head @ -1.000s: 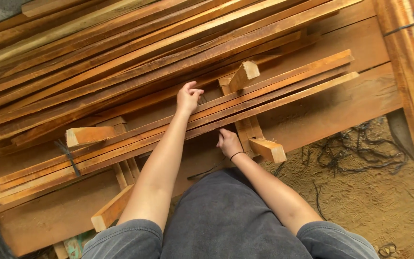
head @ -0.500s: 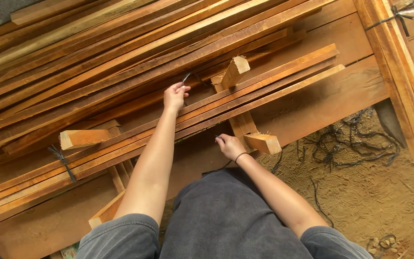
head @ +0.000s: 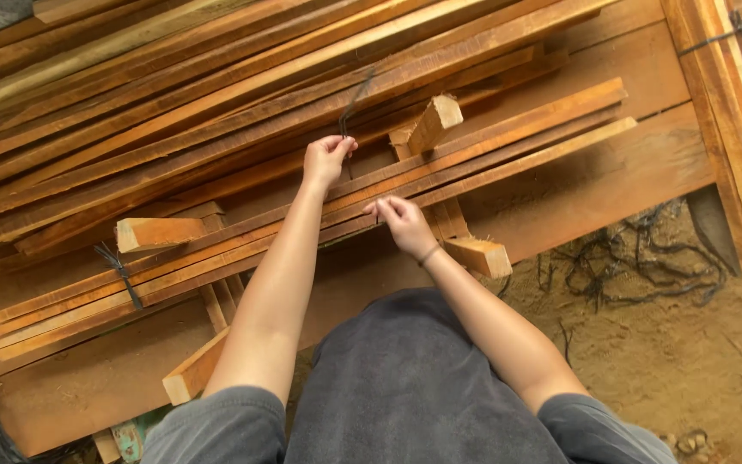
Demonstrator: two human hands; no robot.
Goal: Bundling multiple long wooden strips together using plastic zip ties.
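Wooden slats [head: 474, 150] lay bundled across the surface as the left hand [head: 326, 159], arm stretched forward, pinched one end of a black tie [head: 352, 103] above them; the right hand [head: 401, 219], wrist bent, pinched the other end at the bundle's near edge.
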